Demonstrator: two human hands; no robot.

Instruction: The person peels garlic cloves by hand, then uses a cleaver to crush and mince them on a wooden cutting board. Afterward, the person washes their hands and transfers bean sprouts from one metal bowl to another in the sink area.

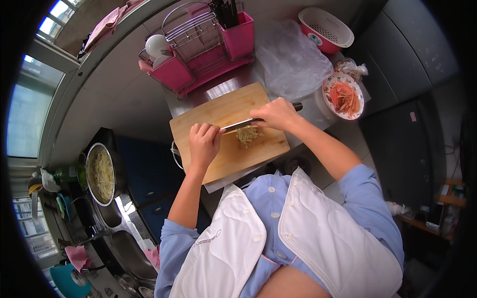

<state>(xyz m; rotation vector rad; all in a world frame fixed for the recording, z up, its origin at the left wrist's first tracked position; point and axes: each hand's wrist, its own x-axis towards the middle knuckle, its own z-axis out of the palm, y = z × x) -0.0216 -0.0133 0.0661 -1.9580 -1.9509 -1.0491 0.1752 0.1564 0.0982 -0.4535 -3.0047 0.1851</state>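
Note:
A wooden cutting board (pixel 231 108) lies on the metal counter in front of me. My right hand (pixel 277 115) grips a kitchen knife (pixel 238 124) near its black handle, whose end sticks out beyond the hand. At the other end of the blade, the fingers of my left hand (pixel 204 143) are closed on the knife's tip. The blade spans the board between both hands, its edge low over it. Just on my side of the blade sits a small heap of minced pale food, perhaps garlic (pixel 246 135). Whether the edge touches the board is hard to tell.
Beyond the board stands a pink dish rack (pixel 212 70) with bowls and utensils. A clear plastic bag (pixel 294 61), a red-and-white colander (pixel 328 28) and a bowl of shredded orange vegetable (pixel 327 89) are at the right. At left are a pan of pale shreds (pixel 88 175) and a sink (pixel 130 253).

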